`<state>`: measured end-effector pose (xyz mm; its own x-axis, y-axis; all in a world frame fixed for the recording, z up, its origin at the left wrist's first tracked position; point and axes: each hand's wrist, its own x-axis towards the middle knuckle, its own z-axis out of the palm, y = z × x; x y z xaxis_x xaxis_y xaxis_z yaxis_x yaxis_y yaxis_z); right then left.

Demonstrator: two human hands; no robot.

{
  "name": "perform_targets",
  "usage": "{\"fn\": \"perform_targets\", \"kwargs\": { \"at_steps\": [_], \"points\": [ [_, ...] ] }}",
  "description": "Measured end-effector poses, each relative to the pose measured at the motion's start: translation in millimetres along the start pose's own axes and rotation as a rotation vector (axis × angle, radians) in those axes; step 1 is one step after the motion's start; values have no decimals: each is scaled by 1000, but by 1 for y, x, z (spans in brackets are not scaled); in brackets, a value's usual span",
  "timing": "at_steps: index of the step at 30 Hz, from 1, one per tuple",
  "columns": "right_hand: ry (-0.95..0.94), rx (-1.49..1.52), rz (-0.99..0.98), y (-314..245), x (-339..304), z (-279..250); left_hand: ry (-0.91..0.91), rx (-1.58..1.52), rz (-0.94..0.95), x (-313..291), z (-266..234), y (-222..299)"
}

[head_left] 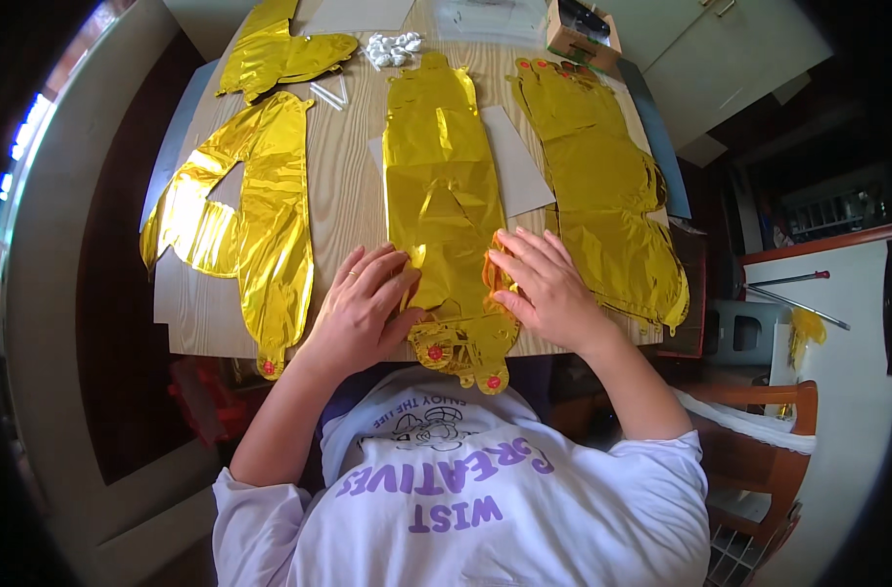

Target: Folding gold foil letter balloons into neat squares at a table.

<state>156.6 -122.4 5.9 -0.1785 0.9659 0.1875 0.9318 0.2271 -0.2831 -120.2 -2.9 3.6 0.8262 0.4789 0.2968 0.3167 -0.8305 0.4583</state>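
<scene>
A flat, deflated gold foil balloon (441,186) lies lengthwise before me, its near end hanging past the table edge with red dots on its tabs. My left hand (356,305) rests along its left edge, fingers loosely curved over the foil and thumb held apart. On the opposite edge lies my right hand (551,293), fingers spread and thumb on the foil. An orange tint shows in the folds under those fingers. Neither hand visibly pinches anything. Beside it lie another flat gold balloon (274,196) on the left and a wider one (602,166) on the right.
At the far left is a further gold foil balloon (255,54). White straws (330,95) and a pile of small white pieces (393,49) lie near it. A cardboard box (585,41) and a clear plastic container (490,20) stand at the back. A wooden chair (778,430) is at right.
</scene>
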Motion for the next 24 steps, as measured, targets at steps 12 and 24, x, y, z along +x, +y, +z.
{"fn": "perform_targets", "kwargs": {
  "at_steps": [12, 24],
  "points": [
    [59, 76, 37, 63, 49, -16, 13, 58, 5, -15, 4, 8],
    [45, -312, 138, 11, 33, -1, 27, 58, -45, -35, -6, 5]
  ]
}}
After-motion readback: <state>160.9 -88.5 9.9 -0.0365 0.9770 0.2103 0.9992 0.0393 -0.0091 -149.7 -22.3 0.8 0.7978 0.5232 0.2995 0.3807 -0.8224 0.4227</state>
